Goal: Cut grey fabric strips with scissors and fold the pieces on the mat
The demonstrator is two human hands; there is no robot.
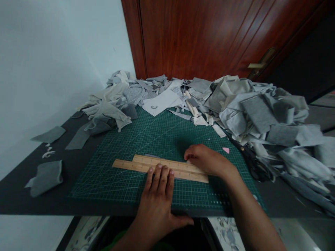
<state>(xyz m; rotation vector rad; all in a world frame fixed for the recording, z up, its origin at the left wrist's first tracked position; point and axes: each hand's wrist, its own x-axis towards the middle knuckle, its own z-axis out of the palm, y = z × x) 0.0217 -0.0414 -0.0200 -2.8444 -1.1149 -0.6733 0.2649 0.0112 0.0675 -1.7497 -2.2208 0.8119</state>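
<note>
Two wooden rulers lie side by side, overlapping in length, on the green cutting mat. A thin edge of grey fabric peeks out from under them. My left hand presses its outstretched fingers flat on the rulers, its thumb near the table's front edge. At the far edge of the rulers, toward their right end, is my right hand, with fingers curled together. Whatever those fingers hold is hidden. A small pink triangular piece rests on the mat to the right.
Piles of grey and cream fabric scraps line the back and right. More scraps lie left, on the dark table. Black scissors sit by the mat's right edge. White paper lies at the back, before a wooden door.
</note>
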